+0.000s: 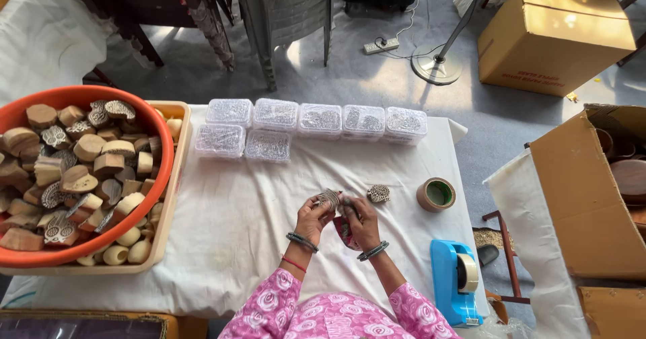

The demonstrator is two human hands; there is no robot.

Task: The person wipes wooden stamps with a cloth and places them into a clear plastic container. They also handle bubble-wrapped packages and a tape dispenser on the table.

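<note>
I see a grey floor (377, 83) with sunlight falling across it in patches. Stacked grey chairs (286, 16) stand beyond the white-clothed tabletop (229, 245). A fan stand (437, 66) and a power strip (381, 45) sit on the floor, a closed cardboard box (555, 36) just right of them. An open carton (592, 198) stands at right.

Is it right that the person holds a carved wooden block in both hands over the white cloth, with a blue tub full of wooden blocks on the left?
Not quite. The tub of wooden blocks is orange, not blue, as the head view shows. The rest holds: the left hand and right hand hold a carved wooden block over the white cloth.
</note>
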